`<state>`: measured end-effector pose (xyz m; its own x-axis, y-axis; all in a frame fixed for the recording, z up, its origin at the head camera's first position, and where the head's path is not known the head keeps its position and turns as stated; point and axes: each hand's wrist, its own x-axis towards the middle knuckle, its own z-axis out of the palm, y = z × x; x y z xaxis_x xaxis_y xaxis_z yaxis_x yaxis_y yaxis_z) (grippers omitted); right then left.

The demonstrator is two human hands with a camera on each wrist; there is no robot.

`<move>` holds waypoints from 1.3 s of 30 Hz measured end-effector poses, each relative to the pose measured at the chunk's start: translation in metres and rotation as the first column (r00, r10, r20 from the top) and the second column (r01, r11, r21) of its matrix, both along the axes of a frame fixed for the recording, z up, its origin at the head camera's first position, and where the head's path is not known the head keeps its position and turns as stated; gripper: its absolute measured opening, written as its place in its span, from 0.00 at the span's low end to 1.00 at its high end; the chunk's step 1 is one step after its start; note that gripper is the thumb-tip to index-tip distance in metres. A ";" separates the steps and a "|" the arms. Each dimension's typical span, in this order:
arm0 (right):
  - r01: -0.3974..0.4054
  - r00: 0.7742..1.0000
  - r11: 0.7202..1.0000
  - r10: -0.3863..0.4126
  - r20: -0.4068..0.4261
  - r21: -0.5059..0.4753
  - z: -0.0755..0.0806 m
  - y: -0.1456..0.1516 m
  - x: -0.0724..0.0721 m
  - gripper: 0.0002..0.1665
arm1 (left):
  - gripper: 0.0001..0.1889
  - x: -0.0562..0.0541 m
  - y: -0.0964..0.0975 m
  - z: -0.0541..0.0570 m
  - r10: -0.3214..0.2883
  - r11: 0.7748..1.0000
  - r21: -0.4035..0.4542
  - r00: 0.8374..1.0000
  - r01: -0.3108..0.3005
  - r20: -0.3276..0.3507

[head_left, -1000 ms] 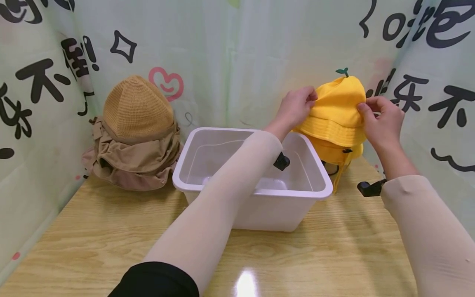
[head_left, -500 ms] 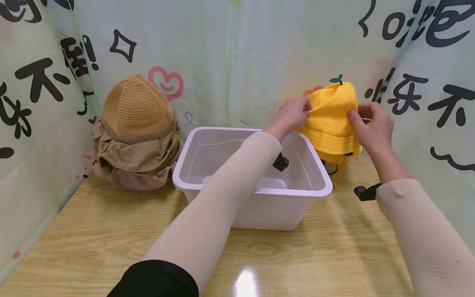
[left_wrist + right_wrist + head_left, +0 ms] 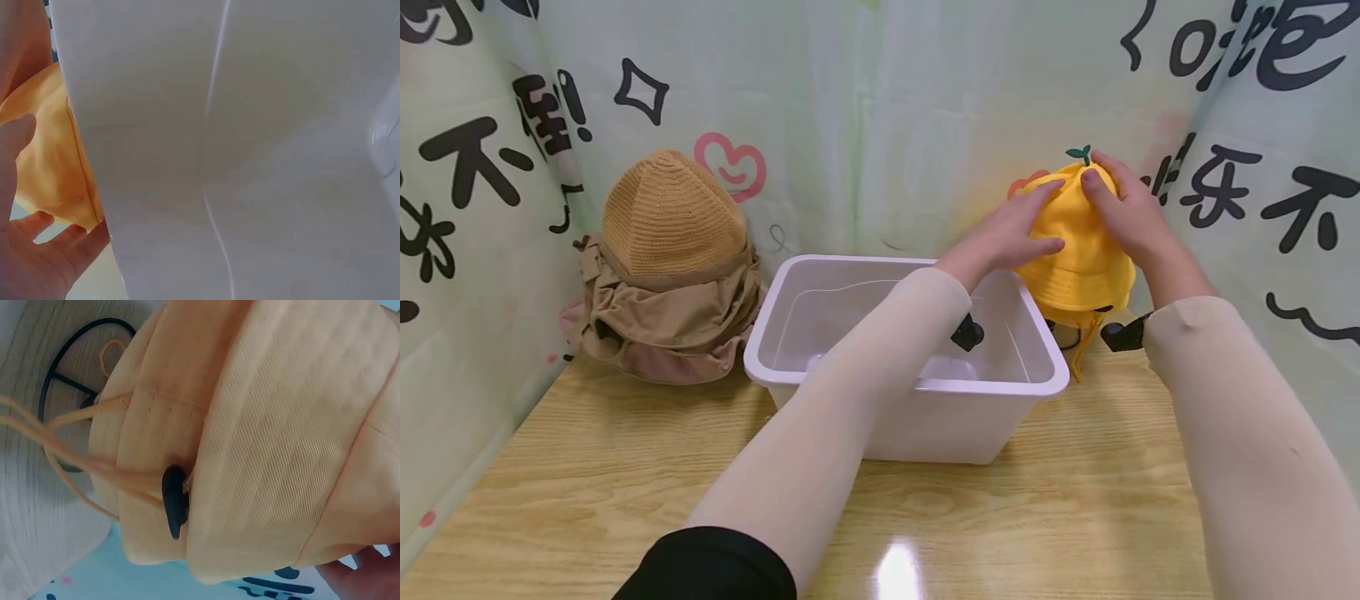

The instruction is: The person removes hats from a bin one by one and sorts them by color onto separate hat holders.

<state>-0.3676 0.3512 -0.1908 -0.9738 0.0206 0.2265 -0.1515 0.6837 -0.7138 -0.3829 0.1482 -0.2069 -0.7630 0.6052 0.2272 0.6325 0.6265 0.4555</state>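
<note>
A yellow bucket hat with a small green leaf sprout on its crown sits at the back right. In the right wrist view, its brim lies over a second yellow brim that has cords and a black toggle. My right hand rests on the far right of the crown, fingers extended toward the top. At the crown's left side is my left hand, thumb and fingers spread. The left wrist view shows those fingers beside the yellow cloth, partly behind the box wall.
A white plastic box stands between the hats, under my left forearm. On the left, a straw-coloured knit hat tops brown cloth hats. A black wire stand shows below the yellow hats. Printed curtains enclose the wooden table.
Both hands have let go of the hat's sides, which they pinched before. The yellow hat has come down lower and left, over the one beneath. My right hand has moved up onto the crown.
</note>
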 end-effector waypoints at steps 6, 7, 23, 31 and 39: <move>0.016 0.998 0.999 -0.014 0.059 -0.034 -0.007 0.002 -0.009 0.45 | 0.46 0.000 0.000 -0.004 0.004 1.000 -0.026 0.999 -0.002 0.051; 0.013 0.998 0.999 -0.010 0.062 -0.050 -0.009 0.002 -0.011 0.46 | 0.46 -0.001 0.000 -0.004 0.006 0.999 -0.034 0.998 -0.005 0.057; 0.129 0.989 0.987 -0.136 -0.065 -0.091 -0.038 -0.001 -0.010 0.56 | 0.47 0.004 -0.002 -0.002 0.040 0.993 -0.118 0.983 -0.019 0.177; 0.134 0.981 0.991 -0.132 -0.141 0.003 -0.052 -0.001 -0.011 0.64 | 0.48 0.006 -0.002 0.001 0.074 0.986 -0.164 0.974 -0.038 0.215; 0.110 0.990 0.994 -0.108 -0.089 0.019 -0.052 0.005 -0.008 0.64 | 0.48 0.007 -0.005 0.003 0.085 0.978 -0.203 0.974 -0.042 0.210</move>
